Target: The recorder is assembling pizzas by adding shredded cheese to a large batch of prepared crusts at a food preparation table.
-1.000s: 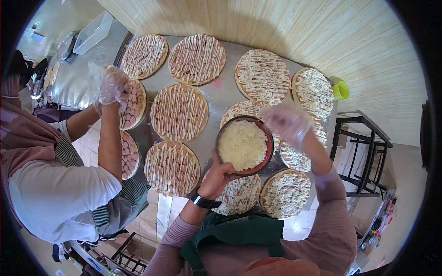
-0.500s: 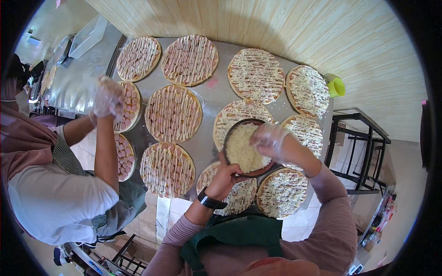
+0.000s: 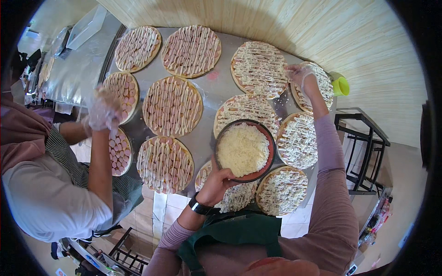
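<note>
My left hand [image 3: 217, 185], bare with a dark watch at the wrist, grips the near rim of a round bowl [image 3: 269, 154], black outside and reddish inside. Grated white cheese [image 3: 242, 148] fills much of it. My right hand [image 3: 303, 77], in a clear plastic glove, reaches out over the far right pizzas, its fingers drawn together around what looks like grated cheese, mostly hidden. Below it lie a large sauce-striped pizza [image 3: 258, 69] and a cheese-covered pizza [image 3: 323, 87]. Another striped pizza [image 3: 244, 109] is partly under the bowl, and a cheese-strewn pizza [image 3: 297, 140] lies to its right.
Several sauce-striped pizzas [image 3: 172, 106] cover the left of the metal table [image 3: 209, 89]. A co-worker's gloved hands [image 3: 105, 109] work over a sausage-topped pizza [image 3: 129, 92]. A green cup [image 3: 340, 86] stands at the far right corner, near a black metal stand [image 3: 363, 152].
My right hand has left the cheese in the bowl and stretched to the far right pizzas. The bowl stays in my left hand, nearly in place. The co-worker's hands have shifted slightly.
</note>
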`<state>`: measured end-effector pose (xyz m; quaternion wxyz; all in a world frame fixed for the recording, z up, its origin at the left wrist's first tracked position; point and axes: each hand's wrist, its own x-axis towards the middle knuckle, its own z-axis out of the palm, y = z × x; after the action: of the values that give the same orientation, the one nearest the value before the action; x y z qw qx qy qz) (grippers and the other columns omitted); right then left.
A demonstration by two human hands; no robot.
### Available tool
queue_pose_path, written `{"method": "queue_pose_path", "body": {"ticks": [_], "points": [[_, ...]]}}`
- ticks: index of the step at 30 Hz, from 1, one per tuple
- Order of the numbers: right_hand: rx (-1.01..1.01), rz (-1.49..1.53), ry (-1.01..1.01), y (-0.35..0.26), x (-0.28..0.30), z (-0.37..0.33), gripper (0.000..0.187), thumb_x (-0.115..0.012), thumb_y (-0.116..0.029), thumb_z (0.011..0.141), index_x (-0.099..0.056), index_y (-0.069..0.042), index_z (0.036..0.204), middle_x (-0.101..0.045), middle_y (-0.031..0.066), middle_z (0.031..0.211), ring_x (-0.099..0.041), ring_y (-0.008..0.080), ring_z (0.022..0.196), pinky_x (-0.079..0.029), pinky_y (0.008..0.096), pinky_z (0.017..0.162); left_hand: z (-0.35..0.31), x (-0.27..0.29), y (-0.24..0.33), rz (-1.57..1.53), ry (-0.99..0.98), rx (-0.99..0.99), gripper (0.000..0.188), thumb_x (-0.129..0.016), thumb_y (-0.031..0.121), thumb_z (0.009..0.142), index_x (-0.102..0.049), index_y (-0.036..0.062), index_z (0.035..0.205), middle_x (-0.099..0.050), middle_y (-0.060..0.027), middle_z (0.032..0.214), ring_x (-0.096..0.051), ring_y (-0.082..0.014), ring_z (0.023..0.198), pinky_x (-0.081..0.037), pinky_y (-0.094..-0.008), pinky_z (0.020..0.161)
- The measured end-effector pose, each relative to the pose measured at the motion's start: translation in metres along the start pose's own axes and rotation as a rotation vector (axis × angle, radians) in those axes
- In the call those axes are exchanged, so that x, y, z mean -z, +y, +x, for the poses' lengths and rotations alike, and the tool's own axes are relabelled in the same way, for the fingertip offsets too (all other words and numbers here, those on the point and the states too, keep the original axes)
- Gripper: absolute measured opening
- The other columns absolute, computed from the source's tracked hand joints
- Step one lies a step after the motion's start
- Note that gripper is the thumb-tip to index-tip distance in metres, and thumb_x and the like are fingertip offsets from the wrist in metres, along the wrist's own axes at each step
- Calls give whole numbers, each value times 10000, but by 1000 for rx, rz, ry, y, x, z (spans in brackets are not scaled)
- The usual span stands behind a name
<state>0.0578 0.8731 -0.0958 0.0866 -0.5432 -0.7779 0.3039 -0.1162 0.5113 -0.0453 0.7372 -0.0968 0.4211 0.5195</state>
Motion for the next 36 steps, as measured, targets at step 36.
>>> {"method": "queue_pose_path", "body": {"ticks": [36], "points": [[201,-58,-22,-68,-27,84,302,-457,-297,848,-640,-102,987,-624,139,904,-590,297,786,-460,377,730,-36,23,-2,9,137,-131,257,-471,14,728,-516,-68,968,-559,-152,1001,-564,-238,883,-494,-355,775]]}}
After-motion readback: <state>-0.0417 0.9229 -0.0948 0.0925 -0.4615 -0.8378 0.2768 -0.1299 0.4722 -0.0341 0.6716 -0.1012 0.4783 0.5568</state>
